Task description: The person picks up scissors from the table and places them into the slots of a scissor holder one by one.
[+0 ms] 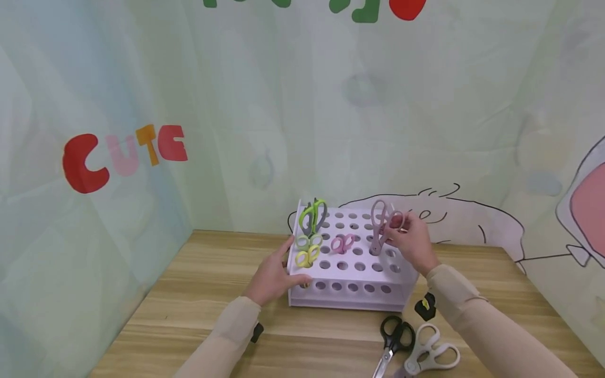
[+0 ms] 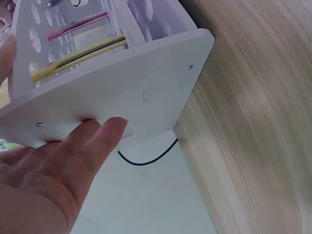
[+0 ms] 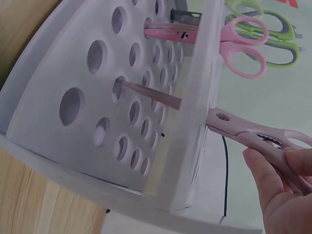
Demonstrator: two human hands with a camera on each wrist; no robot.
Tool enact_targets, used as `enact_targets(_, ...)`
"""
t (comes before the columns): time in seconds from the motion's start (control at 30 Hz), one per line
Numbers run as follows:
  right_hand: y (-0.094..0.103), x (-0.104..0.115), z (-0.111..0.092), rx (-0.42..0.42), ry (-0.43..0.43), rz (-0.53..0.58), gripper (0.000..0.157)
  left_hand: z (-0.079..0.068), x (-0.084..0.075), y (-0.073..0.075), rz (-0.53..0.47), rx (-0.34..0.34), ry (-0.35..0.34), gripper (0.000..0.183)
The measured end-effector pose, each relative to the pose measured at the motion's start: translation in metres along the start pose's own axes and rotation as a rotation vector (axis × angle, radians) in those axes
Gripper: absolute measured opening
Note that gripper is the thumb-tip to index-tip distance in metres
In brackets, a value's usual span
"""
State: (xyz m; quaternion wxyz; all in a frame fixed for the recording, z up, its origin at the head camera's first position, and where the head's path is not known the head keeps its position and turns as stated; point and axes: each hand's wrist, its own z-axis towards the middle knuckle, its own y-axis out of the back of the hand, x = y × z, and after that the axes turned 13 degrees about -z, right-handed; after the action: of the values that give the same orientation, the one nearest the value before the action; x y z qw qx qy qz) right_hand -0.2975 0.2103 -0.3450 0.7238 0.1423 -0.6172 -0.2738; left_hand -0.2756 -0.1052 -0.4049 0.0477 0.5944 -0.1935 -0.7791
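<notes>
A white rack [image 1: 347,303] with rows of round holes stands on the table. My left hand [image 1: 271,275] rests on its left side, the fingers nearly straight against the side panel [image 2: 161,83] and the thumb at the front edge. With my right hand [image 1: 415,241] I grip the handle of mauve scissors [image 3: 234,126], whose blades point down through a hole into the rack. Pink scissors [image 1: 343,243] stand in the middle holes. Along the left column are green-and-grey scissors [image 1: 314,219], pale green scissors [image 1: 309,242] and yellow scissors [image 1: 308,255].
In front of the rack, black-handled scissors [image 1: 391,336] and white-handled scissors [image 1: 416,362] lie on the wooden table [image 1: 293,346]. A printed cloth [image 1: 264,131] hangs behind the table and along its sides.
</notes>
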Motion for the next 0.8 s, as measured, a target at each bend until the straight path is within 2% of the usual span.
enact_targets(0.47,0.0,-0.001,-0.001,0.006,-0.012,0.033,0.032,0.001,0.002,-0.001,-0.007,-0.004,-0.001,0.109)
enact_targets(0.8,0.014,0.002,-0.005,0.0,-0.008,-0.09,0.041,0.001,0.001,0.0,0.021,-0.015,-0.003,0.109)
